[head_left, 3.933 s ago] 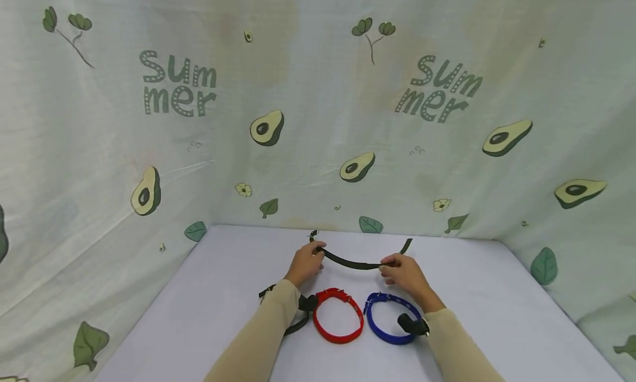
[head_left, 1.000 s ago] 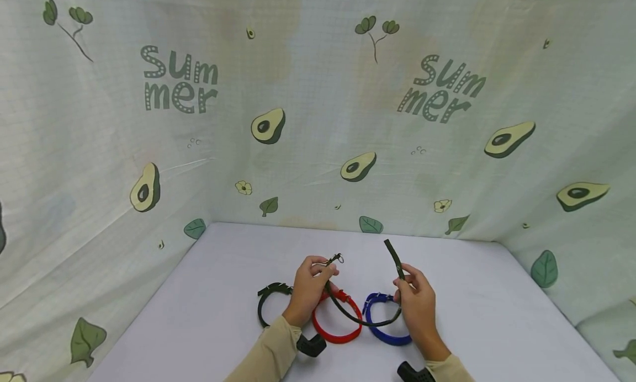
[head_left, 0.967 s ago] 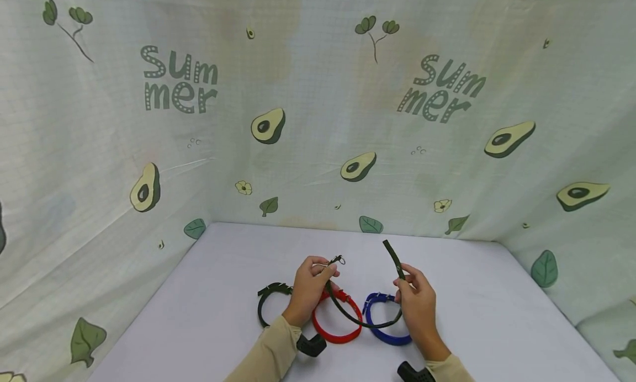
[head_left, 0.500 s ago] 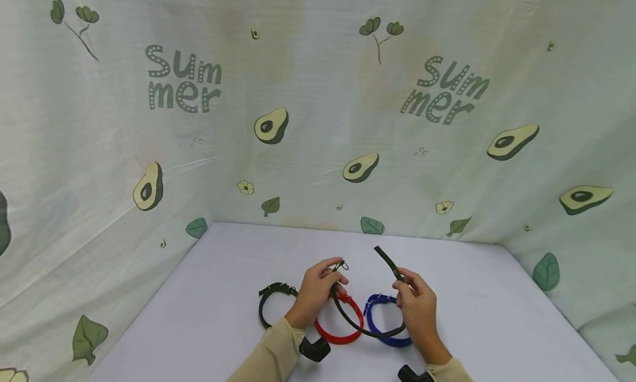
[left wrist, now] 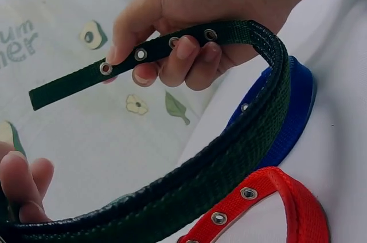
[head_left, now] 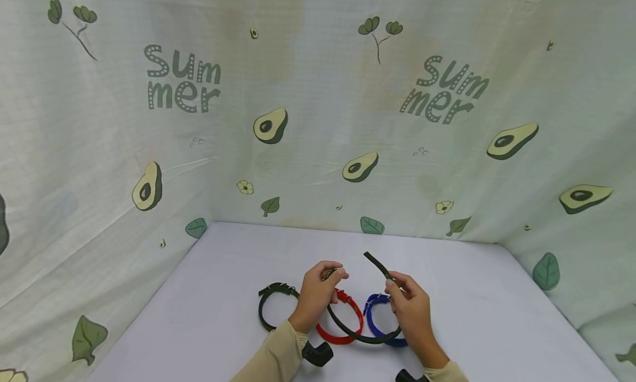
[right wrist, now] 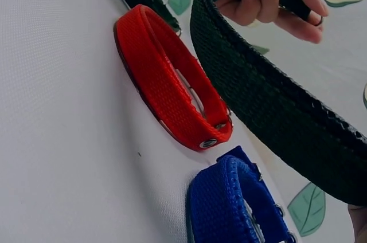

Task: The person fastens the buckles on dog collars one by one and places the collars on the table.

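A dark green pet collar (head_left: 365, 338) hangs unfastened in a U-shaped curve between both hands, above the table. My left hand (head_left: 318, 291) pinches its buckle end, and the fingers cover most of the metal. Its other end, a strap with metal-rimmed holes, is pinched by my right hand (head_left: 411, 304). That strap's tip points up and left, toward the left hand but apart from it. In the left wrist view several eyelets (left wrist: 140, 54) show along the strap. The right wrist view shows the collar's woven outer side (right wrist: 275, 111) and dark edging.
On the white table (head_left: 208, 316) three fastened collars lie in a row: dark green (head_left: 262, 310), red (head_left: 340, 339) and blue (head_left: 370, 316). The red and blue ones lie beneath the held collar. A printed cloth (head_left: 308, 95) hangs behind the table.
Both hands first brought the stretched collar nearer and bent it into a U. Lately my right hand shifts slightly left and down, tipping the strap's tip leftward. The left fingers now cover the buckle.
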{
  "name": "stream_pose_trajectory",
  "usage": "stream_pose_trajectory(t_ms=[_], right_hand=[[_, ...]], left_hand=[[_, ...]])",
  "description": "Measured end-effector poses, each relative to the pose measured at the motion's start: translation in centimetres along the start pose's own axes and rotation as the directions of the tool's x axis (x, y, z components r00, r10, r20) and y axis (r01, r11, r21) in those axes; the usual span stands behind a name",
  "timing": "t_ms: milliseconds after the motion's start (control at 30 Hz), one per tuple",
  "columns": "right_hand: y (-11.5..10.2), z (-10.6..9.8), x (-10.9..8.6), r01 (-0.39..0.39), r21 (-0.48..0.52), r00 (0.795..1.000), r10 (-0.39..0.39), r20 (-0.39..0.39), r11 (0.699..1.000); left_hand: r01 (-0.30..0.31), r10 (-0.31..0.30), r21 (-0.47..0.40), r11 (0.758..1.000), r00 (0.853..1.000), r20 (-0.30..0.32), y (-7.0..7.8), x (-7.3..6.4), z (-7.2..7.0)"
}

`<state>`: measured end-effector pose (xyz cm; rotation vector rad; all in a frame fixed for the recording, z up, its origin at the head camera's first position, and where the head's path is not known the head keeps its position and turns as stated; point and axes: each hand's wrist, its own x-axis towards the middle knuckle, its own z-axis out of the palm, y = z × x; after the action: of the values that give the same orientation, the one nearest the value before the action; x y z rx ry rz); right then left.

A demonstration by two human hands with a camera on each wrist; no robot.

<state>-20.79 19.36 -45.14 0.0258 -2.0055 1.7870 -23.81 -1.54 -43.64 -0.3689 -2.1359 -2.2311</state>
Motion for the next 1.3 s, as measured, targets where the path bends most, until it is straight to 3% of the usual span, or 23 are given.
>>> stream_pose_trajectory(t_ms=[433, 833, 1067, 1300], right_hand=[[-0.2, 0.0, -0.8, -0.056, -0.008, 0.998, 0.057, 0.028, 0.998], [0.0, 0.4, -1.2, -0.020, -0.022, 0.998, 0.021, 0.052, 1.000], [0.0, 0.4, -1.2, 0.040, -0.009, 0.996, -0.040, 0.080, 0.999], [-0.1, 0.3, -1.3, 0.041, -0.024, 0.993, -0.038, 0.113, 0.999]], left_hand=[[0.007, -0.005, -0.056, 0.998, 1.000, 0.028, 0.3, 0.1, 0.1], [0.011, -0.006, -0.093, 0.996, 0.999, 0.050, 0.1, -0.3, 0.2], [0.005, 0.004, -0.075, 0.997, 0.993, 0.118, 0.2, -0.4, 0.4], [-0.032, 0.043, -0.063, 0.998, 0.983, 0.177, 0.3, -0.4, 0.7]])
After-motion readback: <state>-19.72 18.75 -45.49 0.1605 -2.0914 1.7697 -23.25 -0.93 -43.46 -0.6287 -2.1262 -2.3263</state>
